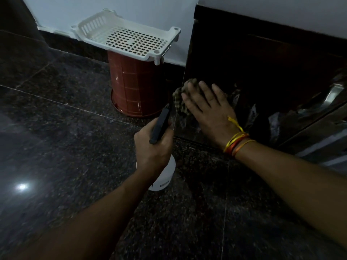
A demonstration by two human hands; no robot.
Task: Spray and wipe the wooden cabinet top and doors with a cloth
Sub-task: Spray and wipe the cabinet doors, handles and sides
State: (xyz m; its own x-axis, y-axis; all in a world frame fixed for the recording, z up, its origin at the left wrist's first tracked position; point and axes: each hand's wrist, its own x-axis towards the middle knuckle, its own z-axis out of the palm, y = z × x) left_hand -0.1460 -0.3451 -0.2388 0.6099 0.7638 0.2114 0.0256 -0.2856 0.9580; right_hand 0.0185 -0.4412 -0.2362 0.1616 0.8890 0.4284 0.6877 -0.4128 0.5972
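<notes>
Cloth [179, 99] sits flat against the dark cabinet door [244, 72], low near its left edge, and I see my right hand [208, 107] pressing on it with fingers straight and spread, the cloth bunching out past the fingertips. My left hand [153, 145] curls around the neck of the spray bottle [163, 177], its black head pointing up toward the door's edge, white body hanging below the fist. Nearby, a white basket [127, 38] rests on an upturned red bin [131, 85].

- My right hand [207, 107]: fingers flat, pressing the checked cloth [180, 99] against the dark cabinet door [262, 76].
- My left hand [153, 147]: grips the spray bottle [163, 177], black nozzle toward the door.
- Beside the cabinet: white basket [127, 37] atop a red bucket [129, 85].
</notes>
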